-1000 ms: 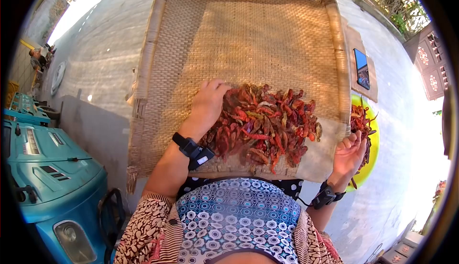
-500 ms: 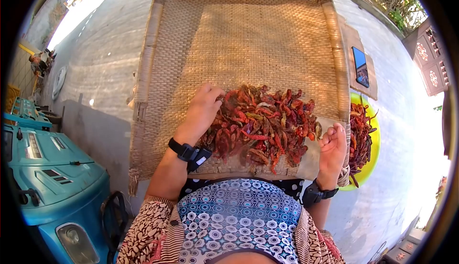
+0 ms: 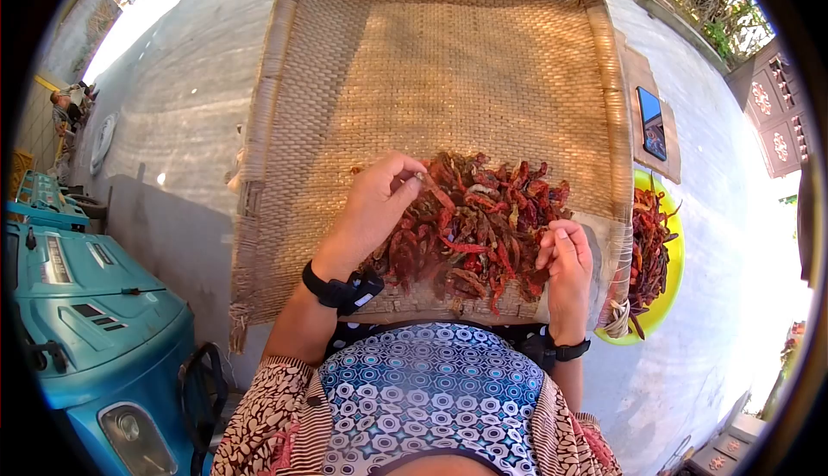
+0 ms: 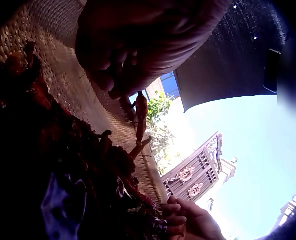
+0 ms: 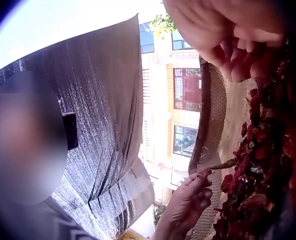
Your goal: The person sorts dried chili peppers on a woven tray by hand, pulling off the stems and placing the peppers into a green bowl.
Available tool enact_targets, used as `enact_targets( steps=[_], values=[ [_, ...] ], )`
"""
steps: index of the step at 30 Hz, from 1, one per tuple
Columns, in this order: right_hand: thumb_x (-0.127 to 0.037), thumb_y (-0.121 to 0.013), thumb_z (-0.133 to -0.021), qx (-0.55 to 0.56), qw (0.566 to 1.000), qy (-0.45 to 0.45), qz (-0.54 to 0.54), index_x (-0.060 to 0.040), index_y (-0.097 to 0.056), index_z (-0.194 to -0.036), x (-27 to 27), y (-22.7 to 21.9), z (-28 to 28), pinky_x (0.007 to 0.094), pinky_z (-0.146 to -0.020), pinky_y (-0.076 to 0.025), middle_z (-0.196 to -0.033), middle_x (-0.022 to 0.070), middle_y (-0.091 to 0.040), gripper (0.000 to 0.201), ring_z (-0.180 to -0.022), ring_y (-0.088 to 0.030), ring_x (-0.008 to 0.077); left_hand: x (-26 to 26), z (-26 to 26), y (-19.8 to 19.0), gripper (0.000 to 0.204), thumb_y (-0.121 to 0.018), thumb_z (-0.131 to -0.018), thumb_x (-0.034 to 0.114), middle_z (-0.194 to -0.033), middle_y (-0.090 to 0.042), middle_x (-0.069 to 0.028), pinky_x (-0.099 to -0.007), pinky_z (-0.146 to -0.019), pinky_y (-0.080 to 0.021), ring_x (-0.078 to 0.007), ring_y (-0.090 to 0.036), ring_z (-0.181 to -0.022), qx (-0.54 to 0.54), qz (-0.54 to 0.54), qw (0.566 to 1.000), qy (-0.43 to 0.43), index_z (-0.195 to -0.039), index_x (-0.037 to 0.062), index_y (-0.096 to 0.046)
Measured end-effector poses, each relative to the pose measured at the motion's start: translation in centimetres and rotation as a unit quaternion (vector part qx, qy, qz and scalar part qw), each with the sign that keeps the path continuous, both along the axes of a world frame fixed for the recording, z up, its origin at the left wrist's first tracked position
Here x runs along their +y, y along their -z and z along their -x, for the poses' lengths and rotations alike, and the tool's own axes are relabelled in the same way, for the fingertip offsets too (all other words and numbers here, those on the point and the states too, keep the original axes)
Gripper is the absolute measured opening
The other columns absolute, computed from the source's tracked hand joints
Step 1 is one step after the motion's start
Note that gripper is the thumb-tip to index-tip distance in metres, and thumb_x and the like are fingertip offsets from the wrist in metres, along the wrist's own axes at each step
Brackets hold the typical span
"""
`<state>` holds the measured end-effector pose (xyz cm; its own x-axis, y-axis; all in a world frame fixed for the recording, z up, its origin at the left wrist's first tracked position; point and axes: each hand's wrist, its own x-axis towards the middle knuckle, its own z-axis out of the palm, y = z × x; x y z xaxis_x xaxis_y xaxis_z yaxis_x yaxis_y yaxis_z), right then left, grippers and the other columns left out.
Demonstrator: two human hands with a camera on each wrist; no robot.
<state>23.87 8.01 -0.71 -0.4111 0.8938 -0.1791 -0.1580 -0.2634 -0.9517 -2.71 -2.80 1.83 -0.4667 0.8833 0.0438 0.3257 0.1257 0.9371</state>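
Note:
A pile of dried red chilies (image 3: 479, 226) lies on the near half of a large woven tray (image 3: 431, 62). My left hand (image 3: 412, 178) is at the pile's left edge and pinches one chili (image 3: 429, 184) between thumb and fingers. The left wrist view shows that chili (image 4: 140, 112) hanging from the left hand (image 4: 120, 82). My right hand (image 3: 552, 247) sits at the pile's right edge, its fingers curled into the chilies. In the right wrist view the right hand's fingertips (image 5: 238, 67) bunch against the red chilies (image 5: 268, 165).
A yellow plate (image 3: 675, 256) with more chilies sits right of the tray on the concrete. A phone (image 3: 651, 122) lies on cardboard beyond it. A teal machine (image 3: 86, 303) stands at the left. The tray's far half is bare weave.
My right hand has moved left from over the yellow plate to the pile's right edge. My left hand has curled and taken a chili at the pile's top left.

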Motion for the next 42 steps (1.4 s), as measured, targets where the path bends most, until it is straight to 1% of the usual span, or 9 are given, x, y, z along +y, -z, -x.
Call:
enact_targets(
  steps=[3, 7, 11, 12, 15, 21, 30, 36, 42],
  values=[
    [-0.014, -0.053, -0.099, -0.071, 0.992, -0.088, -0.058, -0.0057, -0.059, -0.107, -1.3, -0.9, 1.2, 0.0192, -0.060, -0.043, -0.084, 0.0009, -0.061, 0.013, -0.065, -0.053, 0.0050, 0.1, -1.4, 0.3, 0.011, -0.058, -0.093, 0.004, -0.088, -0.061, 0.0005, -0.0236, -0.069, -0.047, -0.0070, -0.055, -0.077, -0.093, 0.016, 0.993, 0.068, -0.104, 0.0037, -0.062],
    [-0.019, -0.057, -0.098, -0.131, 0.968, -0.199, -0.082, -0.0034, -0.056, -0.120, -2.2, -1.6, 2.7, 0.0209, -0.062, -0.046, -0.086, 0.0016, -0.061, 0.026, -0.069, -0.055, 0.0062, 0.3, -2.7, -0.2, 0.014, -0.061, -0.088, 0.004, -0.082, -0.063, -0.0047, -0.0272, -0.068, -0.048, -0.0111, -0.058, -0.074, -0.040, 0.039, 0.991, 0.120, -0.101, 0.0027, -0.063],
    [-0.016, -0.061, -0.095, -0.192, 0.934, -0.263, -0.144, -0.0030, -0.061, -0.113, -2.3, -1.6, 3.3, 0.0224, -0.060, -0.046, -0.081, 0.0011, -0.062, 0.022, -0.069, -0.055, 0.0056, 0.4, -3.0, 0.3, 0.013, -0.061, -0.088, 0.004, -0.081, -0.064, -0.0055, -0.0280, -0.067, -0.049, -0.0114, -0.059, -0.073, -0.089, 0.028, 0.988, 0.125, -0.100, 0.0026, -0.063],
    [-0.014, -0.063, -0.094, -0.198, 0.924, -0.255, -0.203, -0.0032, -0.063, -0.108, -2.2, -0.8, 3.3, 0.0222, -0.059, -0.045, -0.078, 0.0000, -0.061, 0.018, -0.068, -0.054, 0.0047, 0.4, -2.9, 0.4, 0.013, -0.062, -0.088, 0.004, -0.081, -0.064, -0.0056, -0.0280, -0.067, -0.048, -0.0114, -0.059, -0.074, -0.089, 0.023, 0.988, 0.123, -0.100, 0.0026, -0.063],
    [-0.015, -0.063, -0.094, -0.182, 0.946, -0.250, -0.092, -0.0033, -0.063, -0.107, -2.2, -0.8, 2.8, 0.0219, -0.059, -0.045, -0.077, -0.0009, -0.060, 0.018, -0.067, -0.052, 0.0045, 0.5, -2.5, 0.7, 0.013, -0.062, -0.088, 0.005, -0.081, -0.064, -0.0057, -0.0279, -0.067, -0.049, -0.0115, -0.059, -0.074, -0.082, 0.015, 0.990, 0.118, -0.101, 0.0027, -0.063],
    [-0.015, -0.063, -0.094, -0.122, 0.965, -0.219, -0.070, -0.0036, -0.061, -0.113, -2.5, -1.9, 3.2, 0.0212, -0.059, -0.045, -0.080, -0.0018, -0.060, 0.022, -0.066, -0.052, 0.0042, 0.5, -2.6, 0.7, 0.013, -0.062, -0.090, 0.005, -0.086, -0.065, -0.0025, -0.0247, -0.069, -0.050, -0.0082, -0.060, -0.078, -0.047, 0.049, 0.984, 0.166, -0.103, 0.0024, -0.062],
    [-0.017, -0.061, -0.096, -0.159, 0.943, -0.250, -0.151, -0.0009, -0.061, -0.115, -2.5, -2.1, 3.5, 0.0213, -0.059, -0.046, -0.082, 0.0030, -0.064, 0.025, -0.068, -0.058, 0.0069, 0.6, -3.2, 0.5, 0.014, -0.062, -0.088, 0.004, -0.087, -0.067, -0.0062, -0.0275, -0.071, -0.052, -0.0125, -0.065, -0.080, -0.009, 0.032, 0.982, 0.184, -0.102, 0.0026, -0.062],
    [-0.019, -0.056, -0.099, -0.101, 0.966, -0.235, -0.021, 0.0009, -0.062, -0.112, -2.5, -2.4, 3.4, 0.0201, -0.057, -0.044, -0.079, 0.0028, -0.062, 0.024, -0.063, -0.054, 0.0059, 0.7, -3.2, 1.2, 0.014, -0.062, -0.087, 0.003, -0.085, -0.066, -0.0067, -0.0277, -0.068, -0.051, -0.0124, -0.063, -0.076, 0.032, 0.028, 0.987, 0.155, -0.101, 0.0021, -0.062],
    [-0.009, -0.060, -0.095, -0.147, 0.943, -0.284, -0.096, 0.0013, -0.061, -0.106, -2.9, -1.1, 3.4, 0.0197, -0.055, -0.044, -0.078, 0.0034, -0.065, 0.015, -0.062, -0.055, 0.0049, 0.7, -3.2, 1.6, 0.013, -0.061, -0.087, 0.003, -0.083, -0.064, -0.0063, -0.0275, -0.066, -0.050, -0.0119, -0.060, -0.073, 0.034, 0.027, 0.989, 0.139, -0.099, 0.0019, -0.062]
  ],
)
